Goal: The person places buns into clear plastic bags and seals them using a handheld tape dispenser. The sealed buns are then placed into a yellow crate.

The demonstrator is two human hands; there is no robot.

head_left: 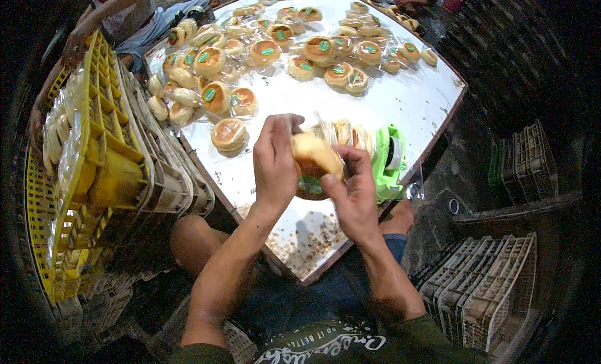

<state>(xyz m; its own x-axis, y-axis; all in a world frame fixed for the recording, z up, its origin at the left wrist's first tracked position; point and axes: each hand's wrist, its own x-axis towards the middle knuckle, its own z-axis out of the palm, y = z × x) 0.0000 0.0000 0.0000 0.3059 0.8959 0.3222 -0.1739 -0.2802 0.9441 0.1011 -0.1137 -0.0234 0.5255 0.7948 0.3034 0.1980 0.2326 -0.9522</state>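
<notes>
Between my two hands, above the near corner of the white table (275, 95), is a round browned bun (311, 154) in clear plastic with a green oval sticker. My left hand (274, 167) is closed around its left side. On the right side, my right hand (355, 192) grips it with the thumb in front and the fingers behind. A bright green tape dispenser (382, 176) with a roll stands just beyond my right hand. More buns (343, 132) lie behind the held one, partly hidden by it.
Many wrapped buns (210, 60) with green stickers cover the table's far half. Stacked crates, a yellow one (103, 126) in front, stand against the left side. More crates (482, 270) are on the floor at right. Another person's arm (94, 26) reaches in at upper left.
</notes>
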